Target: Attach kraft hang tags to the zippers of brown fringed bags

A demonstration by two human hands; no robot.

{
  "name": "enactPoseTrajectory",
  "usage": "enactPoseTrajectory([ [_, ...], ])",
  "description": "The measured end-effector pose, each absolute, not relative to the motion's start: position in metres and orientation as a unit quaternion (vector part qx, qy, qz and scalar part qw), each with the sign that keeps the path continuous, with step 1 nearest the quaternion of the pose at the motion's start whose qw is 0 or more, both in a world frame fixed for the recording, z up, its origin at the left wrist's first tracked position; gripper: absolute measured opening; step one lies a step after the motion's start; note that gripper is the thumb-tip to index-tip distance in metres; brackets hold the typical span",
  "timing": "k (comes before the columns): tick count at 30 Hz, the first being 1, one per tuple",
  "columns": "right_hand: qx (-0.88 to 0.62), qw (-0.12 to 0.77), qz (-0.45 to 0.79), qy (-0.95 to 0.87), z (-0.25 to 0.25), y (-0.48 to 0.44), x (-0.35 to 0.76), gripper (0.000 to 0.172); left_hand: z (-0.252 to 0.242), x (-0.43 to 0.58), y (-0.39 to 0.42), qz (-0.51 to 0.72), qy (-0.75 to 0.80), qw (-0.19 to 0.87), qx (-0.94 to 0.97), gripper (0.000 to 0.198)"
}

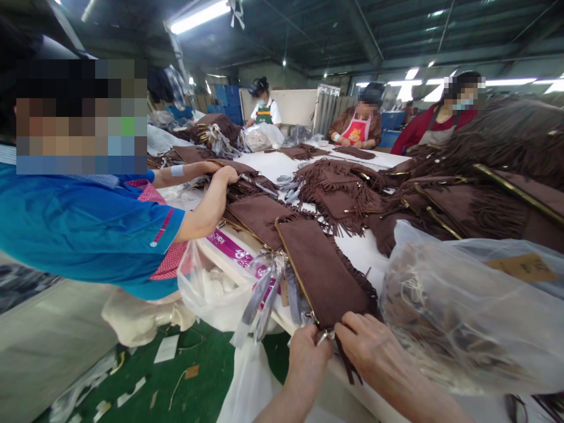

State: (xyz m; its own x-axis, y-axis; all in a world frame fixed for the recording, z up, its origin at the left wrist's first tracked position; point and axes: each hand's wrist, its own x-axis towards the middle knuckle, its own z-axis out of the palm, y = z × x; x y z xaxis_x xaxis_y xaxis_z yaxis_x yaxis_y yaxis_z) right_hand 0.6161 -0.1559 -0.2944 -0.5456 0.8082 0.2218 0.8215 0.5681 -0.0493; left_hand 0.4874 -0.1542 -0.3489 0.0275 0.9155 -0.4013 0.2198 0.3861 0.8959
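A brown fringed pouch (324, 264) with a gold zipper along its left side lies flat at the table's near edge. At its near corner my left hand (308, 355) is closed, thumb and fingers pinching a small silver metal clasp (325, 336). Just to the right, my right hand (374, 346) has its fingers closed on a thin brown strap (346, 359) beside the pouch's bottom edge; its fingertips are partly hidden. Grey plastic-wrapped strips (259, 299) hang over the table edge left of the pouch.
A clear plastic bag (458, 317) of pale material stands at the right. More brown fringed pouches (339, 188) are heaped across the white table (264, 163). At left, a co-worker in a blue shirt (88, 229) handles pouches. Several others sit across the table. Scraps litter the green floor (207, 364).
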Motion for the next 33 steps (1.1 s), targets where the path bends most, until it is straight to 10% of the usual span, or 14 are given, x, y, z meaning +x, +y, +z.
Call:
enactPoseTrajectory([
  [33, -0.518, 0.013, 0.079, -0.852, -0.299, -0.153, 0.615, 0.020, -0.342, 0.492, -0.151, 0.332, 0.550, 0.723, 0.254, 0.007],
])
